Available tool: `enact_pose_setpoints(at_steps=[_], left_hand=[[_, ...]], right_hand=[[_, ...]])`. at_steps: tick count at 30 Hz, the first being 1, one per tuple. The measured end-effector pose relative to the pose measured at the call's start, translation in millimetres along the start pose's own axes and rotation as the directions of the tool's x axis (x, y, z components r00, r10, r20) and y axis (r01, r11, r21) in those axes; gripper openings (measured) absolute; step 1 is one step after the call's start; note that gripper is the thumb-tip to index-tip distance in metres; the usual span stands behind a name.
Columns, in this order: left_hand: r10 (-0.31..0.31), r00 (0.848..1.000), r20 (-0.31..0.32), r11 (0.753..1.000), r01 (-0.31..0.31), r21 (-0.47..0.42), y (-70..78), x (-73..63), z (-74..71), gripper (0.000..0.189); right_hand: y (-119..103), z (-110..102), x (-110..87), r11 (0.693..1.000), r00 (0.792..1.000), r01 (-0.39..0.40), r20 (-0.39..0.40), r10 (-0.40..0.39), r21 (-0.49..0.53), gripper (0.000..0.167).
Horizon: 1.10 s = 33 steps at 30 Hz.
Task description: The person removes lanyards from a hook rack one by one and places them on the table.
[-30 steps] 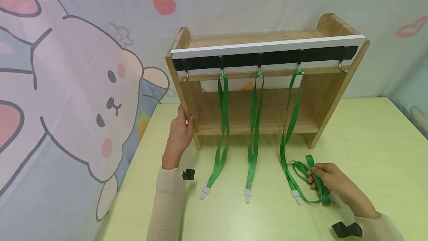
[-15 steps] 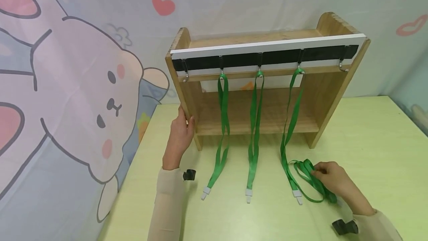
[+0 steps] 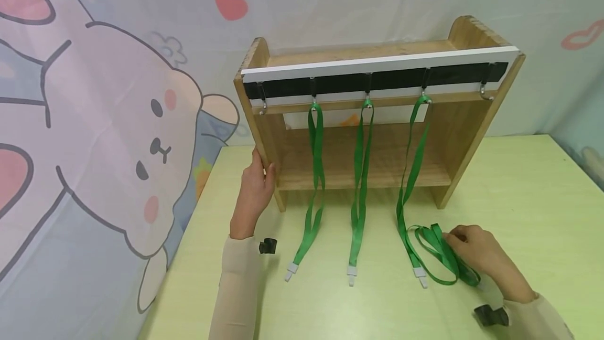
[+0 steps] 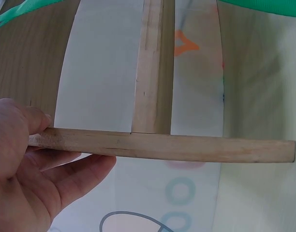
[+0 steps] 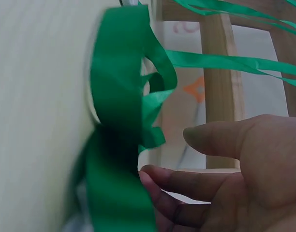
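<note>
My left hand (image 3: 255, 188) grips the left side panel (image 4: 162, 146) of a wooden rack (image 3: 363, 178); the left wrist view has the thumb on one face and fingers on the other. Three green lanyards hang from the rack's middle hooks: left (image 3: 317, 156), centre (image 3: 359, 182) and right (image 3: 415, 164). Another green lanyard (image 3: 441, 253) lies loosely folded on the table, at the right one's lower end. My right hand (image 3: 478, 250) is beside it. In the right wrist view, thumb and fingers stand apart, with the folded lanyard (image 5: 119, 72) near the fingertips and nothing pinched.
The outer hooks, left (image 3: 263, 106) and right (image 3: 485, 92), carry nothing. They sit on a black strip (image 3: 396, 82) across the rack's white front board. A pale yellow table (image 3: 528, 193) lies beneath, with a printed cloth (image 3: 377, 4) behind.
My right hand has released the folded lanyard, which has settled flatter on the table, and drawn slightly to the right. My left hand stays on the rack.
</note>
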<state>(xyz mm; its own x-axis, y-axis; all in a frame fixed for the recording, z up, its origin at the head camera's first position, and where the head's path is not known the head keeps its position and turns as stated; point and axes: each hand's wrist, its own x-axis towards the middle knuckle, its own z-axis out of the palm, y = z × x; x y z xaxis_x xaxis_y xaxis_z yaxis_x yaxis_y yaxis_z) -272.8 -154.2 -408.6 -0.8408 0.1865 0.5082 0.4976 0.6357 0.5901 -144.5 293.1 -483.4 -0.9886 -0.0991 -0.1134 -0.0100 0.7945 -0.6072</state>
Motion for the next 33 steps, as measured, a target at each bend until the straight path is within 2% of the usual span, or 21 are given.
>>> enact_pose_setpoints(at_steps=[6,15,19,25,28,33], left_hand=[[0.001,1.000,-0.002,1.000,-0.001,0.003,0.8,1.6,-0.8,0.054],[0.010,1.000,-0.011,1.000,-0.010,-0.003,1.1,1.5,-0.5,0.053],[0.011,1.000,-0.018,1.000,-0.011,-0.008,-0.6,0.8,0.2,0.051],[0.025,0.999,-0.027,1.000,-0.025,-0.018,-1.1,1.6,0.8,0.050],[0.023,0.999,-0.029,1.000,-0.024,-0.017,-1.7,1.2,0.9,0.050],[0.025,0.999,-0.032,1.000,-0.026,-0.012,-3.2,-0.8,0.4,0.050]], right_hand=[[-5,-9,1.0,1.000,1.000,0.019,-0.015,-0.019,-0.007,0.037],[-28,-35,-2.1,0.997,0.986,0.080,-0.146,-0.077,0.019,0.034],[-44,-51,-3.2,0.993,0.964,0.114,-0.243,-0.104,0.026,0.036],[-66,-71,-3.6,0.984,0.907,0.165,-0.403,-0.126,0.063,0.034],[-77,-78,-2.4,0.976,0.889,0.196,-0.437,-0.138,0.089,0.035],[-98,-82,1.7,0.966,0.874,0.227,-0.464,-0.144,0.128,0.038]])
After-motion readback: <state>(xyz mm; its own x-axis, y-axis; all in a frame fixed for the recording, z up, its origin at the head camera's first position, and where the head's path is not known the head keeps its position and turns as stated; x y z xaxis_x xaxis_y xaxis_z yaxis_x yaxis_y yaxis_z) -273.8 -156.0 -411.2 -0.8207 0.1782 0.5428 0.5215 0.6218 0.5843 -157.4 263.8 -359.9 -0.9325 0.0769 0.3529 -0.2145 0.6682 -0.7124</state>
